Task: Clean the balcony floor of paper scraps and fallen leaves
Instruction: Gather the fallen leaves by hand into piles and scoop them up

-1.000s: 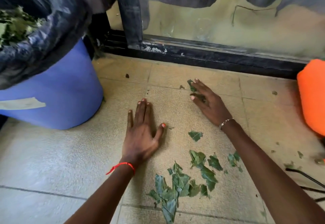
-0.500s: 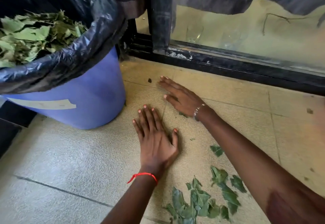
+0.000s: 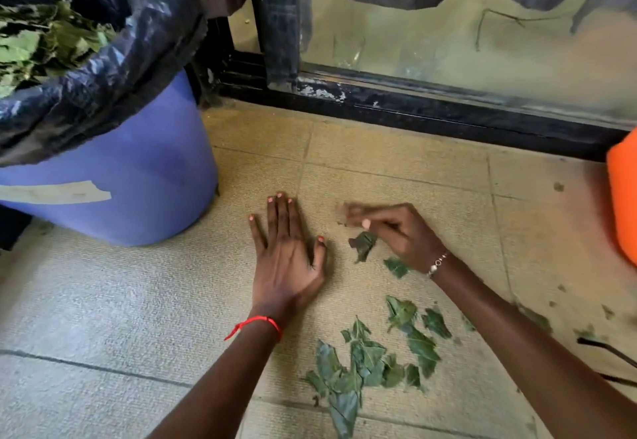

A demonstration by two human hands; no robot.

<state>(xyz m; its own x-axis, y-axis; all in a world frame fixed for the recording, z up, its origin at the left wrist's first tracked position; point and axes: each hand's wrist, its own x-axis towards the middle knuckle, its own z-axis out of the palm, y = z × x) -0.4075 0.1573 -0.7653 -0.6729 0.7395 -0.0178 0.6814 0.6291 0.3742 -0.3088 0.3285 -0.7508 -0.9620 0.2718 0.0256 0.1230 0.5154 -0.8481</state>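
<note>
- Head view: the left hand [image 3: 286, 259] lies flat on the tiled floor [image 3: 103, 300], palm down, fingers spread, gripping nothing.
- The right hand [image 3: 396, 232] is just beside it, fingers curled and blurred; whether its grip holds a scrap I cannot tell — a torn leaf [image 3: 362, 244] sits right under its fingertips.
- A pile of green leaves [image 3: 365, 366] lies on the floor between the two forearms, nearer the camera.
- A blue bin [image 3: 138, 180] with a black bag [image 3: 103, 77] stands at the left — leaves [image 3: 41, 45] already fill it.
- An orange object [image 3: 624, 197] shows at the right edge, beside the black door frame [image 3: 413, 111].
</note>
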